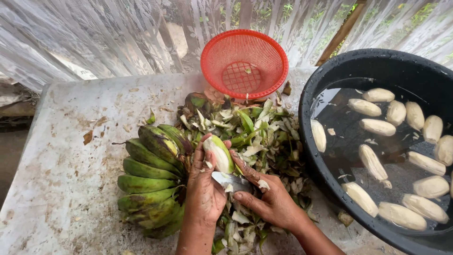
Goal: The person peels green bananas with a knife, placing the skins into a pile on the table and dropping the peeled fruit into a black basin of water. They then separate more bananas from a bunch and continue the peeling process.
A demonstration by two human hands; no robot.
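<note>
— Outdoors by a lace curtain, what's on the counter (71, 156)?

— I see my left hand (204, 189) wrapped around a half-peeled green banana (219, 153) near the counter's middle, tilted up so the knife (231, 181) can reach its skin. My right hand (273, 203) grips that knife, closed on a handle I can't see. The green bunch (151, 179) lies just beside, within reach.

— And the peeled ones?

— Floating in the black tub (330, 75) at the right edge, partly cut off. Peelings (264, 137) hide the counter; a red basket (244, 63) sits at the back edge.
</note>
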